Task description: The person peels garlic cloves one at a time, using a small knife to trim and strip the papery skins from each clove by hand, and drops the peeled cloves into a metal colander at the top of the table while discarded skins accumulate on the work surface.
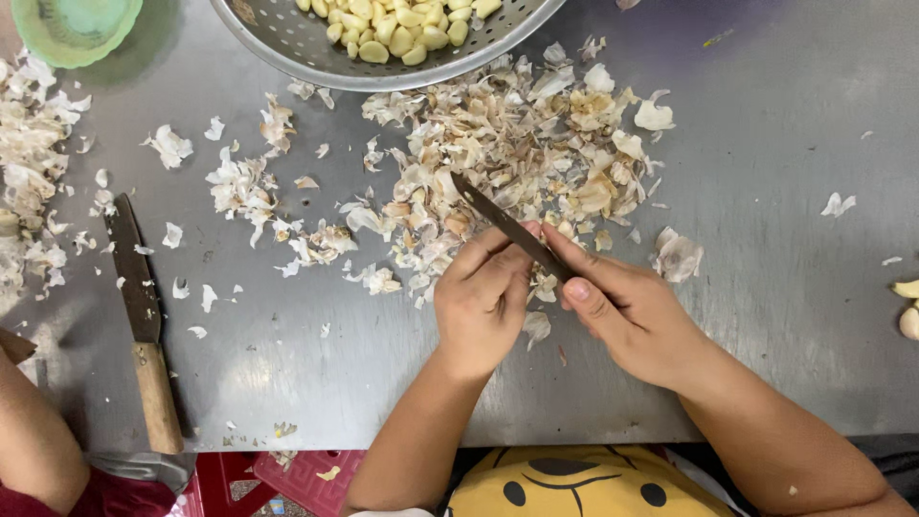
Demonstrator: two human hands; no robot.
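Note:
My right hand [632, 311] grips a small dark-bladed knife [503, 222], its blade pointing up and left over a heap of garlic skins [517, 144]. My left hand [483, 302] is curled shut right beside the blade, fingers pinched against it; whatever it holds is hidden inside the fingers. Both hands rest over the grey metal table [766, 191]. A perforated metal colander [287, 43] with several peeled garlic cloves [402, 24] stands at the top edge, beyond the skins.
A second knife with a wooden handle [144, 335] lies at the left. More skins [29, 163] pile at the far left, by a green bowl [72, 29]. Another person's arm [33, 440] shows at bottom left. Loose cloves [907, 306] sit at the right edge.

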